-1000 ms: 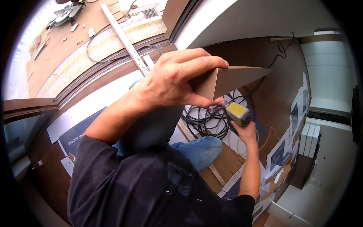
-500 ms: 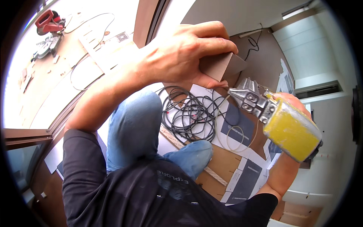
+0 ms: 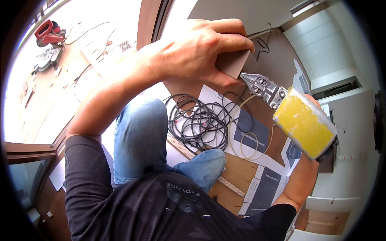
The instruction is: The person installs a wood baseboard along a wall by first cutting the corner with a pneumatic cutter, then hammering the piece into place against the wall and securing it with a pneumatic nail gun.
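My left hand [image 3: 203,52] is wrapped round the end of a long brown board [image 3: 233,64], thumb underneath and fingers over the top. My right hand [image 3: 312,101], mostly hidden behind the tool, grips a scuffed yellow nail gun [image 3: 301,124]. The silver nose of that tool points left and meets the board's lower corner beside my left thumb, touching it or very nearly. A thin pale hose [image 3: 251,156] loops on the floor below the tool.
My bent knees in jeans are below. A tangled black cable [image 3: 197,120] lies on printed cardboard sheets [image 3: 253,130]. A red mitre saw [image 3: 50,34] stands beyond the open doorway at upper left. A door frame [image 3: 150,22] rises behind my left arm.
The nail gun has come up from low right to the board's corner, its nose now closer to it. My left hand has shifted up in view with the board.
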Action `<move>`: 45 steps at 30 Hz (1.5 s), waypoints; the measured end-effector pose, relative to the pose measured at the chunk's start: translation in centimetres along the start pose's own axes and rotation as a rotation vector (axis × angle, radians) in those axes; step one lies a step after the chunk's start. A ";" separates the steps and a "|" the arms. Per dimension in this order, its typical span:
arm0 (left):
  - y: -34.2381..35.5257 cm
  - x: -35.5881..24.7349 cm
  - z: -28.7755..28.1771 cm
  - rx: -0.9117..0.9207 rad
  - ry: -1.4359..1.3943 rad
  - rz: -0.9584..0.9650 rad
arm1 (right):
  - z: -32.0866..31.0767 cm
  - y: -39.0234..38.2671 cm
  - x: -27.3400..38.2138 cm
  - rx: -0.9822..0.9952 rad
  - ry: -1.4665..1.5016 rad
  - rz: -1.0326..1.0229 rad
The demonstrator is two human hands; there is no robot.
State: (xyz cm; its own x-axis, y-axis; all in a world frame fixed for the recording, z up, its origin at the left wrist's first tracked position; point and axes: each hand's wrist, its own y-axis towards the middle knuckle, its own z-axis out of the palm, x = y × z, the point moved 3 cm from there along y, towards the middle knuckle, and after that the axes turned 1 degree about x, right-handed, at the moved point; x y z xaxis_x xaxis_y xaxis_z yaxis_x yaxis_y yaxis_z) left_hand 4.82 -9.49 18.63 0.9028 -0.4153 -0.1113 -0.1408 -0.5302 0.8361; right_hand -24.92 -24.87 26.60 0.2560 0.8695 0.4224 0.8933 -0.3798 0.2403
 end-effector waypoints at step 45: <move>3.0 0.5 -0.8 -0.021 0.064 0.140 | -0.7 -1.8 -4.8 -0.206 0.434 -0.161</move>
State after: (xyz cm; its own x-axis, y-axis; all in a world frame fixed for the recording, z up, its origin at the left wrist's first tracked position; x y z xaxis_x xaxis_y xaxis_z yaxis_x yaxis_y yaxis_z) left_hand 5.16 -10.69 21.52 0.8991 -0.4358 0.0415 -0.2596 -0.4545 0.8521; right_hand -27.97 -28.61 24.73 -0.0952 0.7276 0.6794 0.8063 -0.3439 0.4813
